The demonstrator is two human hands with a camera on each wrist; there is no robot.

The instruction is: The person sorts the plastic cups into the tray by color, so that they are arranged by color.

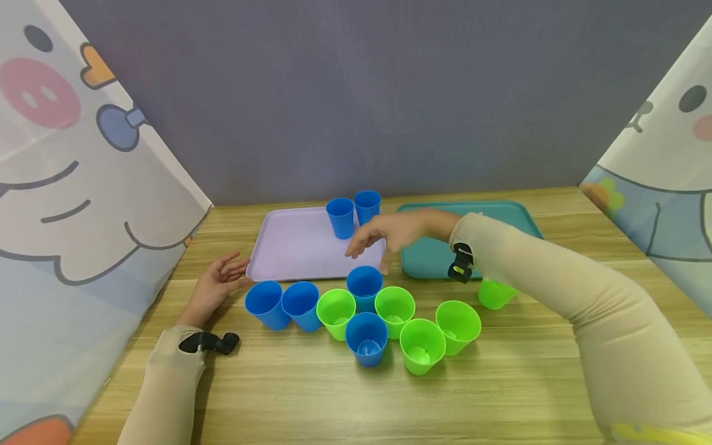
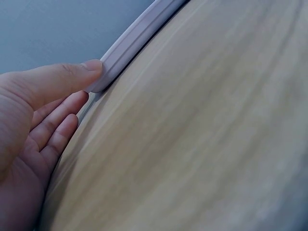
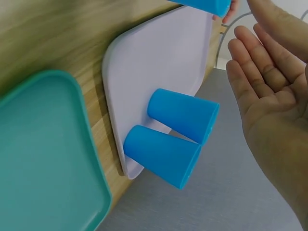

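Observation:
My right hand (image 1: 397, 230) hovers palm down over the right side of the lilac tray (image 1: 297, 244), its fingers loosely extended and holding nothing. Just behind it, two blue cups (image 1: 340, 219) stand upright on that tray near its back right corner. Another blue cup (image 1: 364, 285) is on the table in front of this hand. At the tray's front left corner is my left hand (image 1: 214, 287), fingers relaxed; in the left wrist view its thumb (image 2: 72, 79) touches the tray rim. A blue cup (image 1: 266, 307) stands close to the right of the left hand.
Several green cups (image 1: 423, 347) and more blue cups (image 1: 366, 341) stand upright in a cluster before the trays. A teal tray (image 1: 428, 262) lies at the right, partly under my right forearm. Another green cup (image 1: 497, 295) is half hidden by the sleeve. A grey wall (image 1: 361, 99) rises behind.

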